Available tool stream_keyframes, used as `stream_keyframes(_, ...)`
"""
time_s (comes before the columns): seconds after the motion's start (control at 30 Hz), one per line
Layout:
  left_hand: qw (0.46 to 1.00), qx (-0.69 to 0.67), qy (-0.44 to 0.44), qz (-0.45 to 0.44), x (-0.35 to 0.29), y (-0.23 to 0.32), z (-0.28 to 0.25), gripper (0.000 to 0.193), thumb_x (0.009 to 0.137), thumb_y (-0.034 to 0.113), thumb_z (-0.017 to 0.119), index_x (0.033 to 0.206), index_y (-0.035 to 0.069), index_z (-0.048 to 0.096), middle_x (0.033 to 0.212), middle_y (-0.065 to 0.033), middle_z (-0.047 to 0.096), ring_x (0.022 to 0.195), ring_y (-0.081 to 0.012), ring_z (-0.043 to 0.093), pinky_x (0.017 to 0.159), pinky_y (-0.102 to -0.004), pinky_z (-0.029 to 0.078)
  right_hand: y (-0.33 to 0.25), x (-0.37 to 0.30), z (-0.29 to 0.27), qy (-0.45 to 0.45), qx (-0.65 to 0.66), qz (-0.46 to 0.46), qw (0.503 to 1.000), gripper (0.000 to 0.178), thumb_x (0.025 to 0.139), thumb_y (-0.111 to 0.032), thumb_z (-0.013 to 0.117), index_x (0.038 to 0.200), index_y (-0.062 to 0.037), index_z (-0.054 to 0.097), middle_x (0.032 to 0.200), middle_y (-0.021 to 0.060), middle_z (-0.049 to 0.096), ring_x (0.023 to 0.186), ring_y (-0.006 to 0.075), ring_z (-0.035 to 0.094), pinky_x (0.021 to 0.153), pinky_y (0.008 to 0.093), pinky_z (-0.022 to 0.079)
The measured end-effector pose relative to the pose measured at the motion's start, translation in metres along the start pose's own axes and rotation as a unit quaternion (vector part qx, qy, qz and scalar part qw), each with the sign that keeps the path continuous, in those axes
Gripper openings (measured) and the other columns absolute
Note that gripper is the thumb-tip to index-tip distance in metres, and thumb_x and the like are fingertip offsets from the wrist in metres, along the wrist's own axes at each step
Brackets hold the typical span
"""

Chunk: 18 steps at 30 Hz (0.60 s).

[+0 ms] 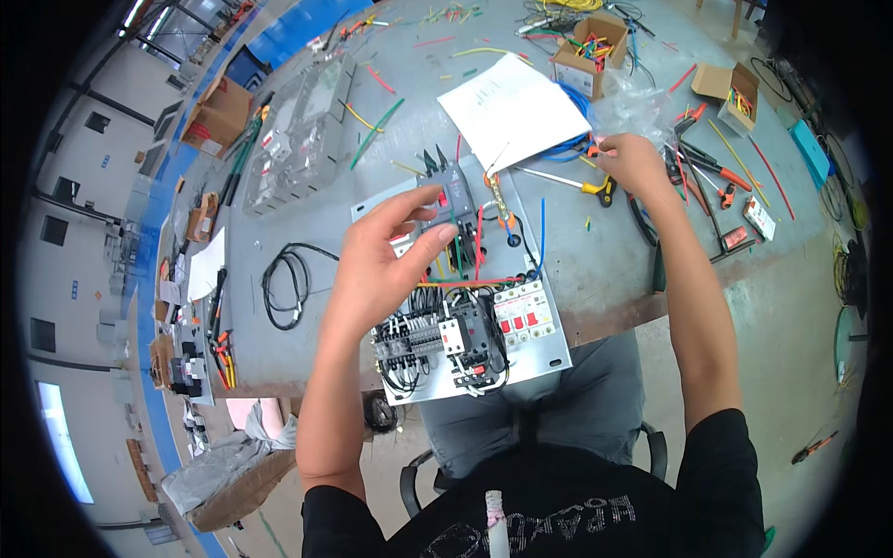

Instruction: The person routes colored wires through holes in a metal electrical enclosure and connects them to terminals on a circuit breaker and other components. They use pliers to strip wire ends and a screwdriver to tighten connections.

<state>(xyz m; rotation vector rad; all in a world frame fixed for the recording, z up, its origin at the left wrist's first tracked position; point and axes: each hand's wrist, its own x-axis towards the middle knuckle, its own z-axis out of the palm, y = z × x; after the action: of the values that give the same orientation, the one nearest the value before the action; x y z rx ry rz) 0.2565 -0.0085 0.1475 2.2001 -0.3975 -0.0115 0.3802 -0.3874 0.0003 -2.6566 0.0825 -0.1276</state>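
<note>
Switches (519,324), three red ones in a row, sit on one metal panel (539,360) that pokes past the near edge of the gray table (600,274) over the person's lap. The left hand (383,256) is over the panel, fingers bent, thumb wide apart, gripping nothing. The right hand (637,163) is beside the white paper (507,112), fingers bent; I cannot tell if it holds something. The one paper hides part of one blue coil (564,149). Behind that hand are one clear bag (628,113) and two small boxes (577,79). One yellow screwdriver (588,187) lies between hand and panel. Gray table top shows left of the panel, around one black cable loop (267,284).
</note>
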Motion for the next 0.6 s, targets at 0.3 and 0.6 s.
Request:
stream_keyframes(0.3, 0.988, 0.048, -0.143, 0.007, 0.034, -0.013, 0.028, 0.042, 0.097, 0.026, 0.080, 0.127, -0.004, 0.073, 0.106, -0.0182, 0.077, 0.093, -0.0245, 0.075, 0.087, -0.0371, 0.059, -0.069, -0.115, 0.034, -0.264, 0.492, -0.132, 0.819, 0.022, 0.100, -0.014, 0.076, 0.116, 0.0008, 0.079, 0.095, 0.0042, 0.074, 0.087, 0.0115, 0.067, 0.079, 0.0302, 0.054)
stream_keyframes(0.6, 0.950, 0.188, -0.224, 0.110, 0.064, -0.024, 0.054, 0.029, 0.090, 0.028, 0.082, 0.102, 0.001, 0.080, 0.097, -0.0154, 0.075, 0.093, -0.0339, 0.070, 0.081, -0.0446, 0.054, -0.091, -0.120, 0.032, -0.188, 0.379, -0.236, 0.875, 0.013, 0.098, -0.012, 0.076, 0.102, 0.0010, 0.074, 0.084, 0.0099, 0.066, 0.074, 0.0195, 0.062, 0.069, 0.0342, 0.049)
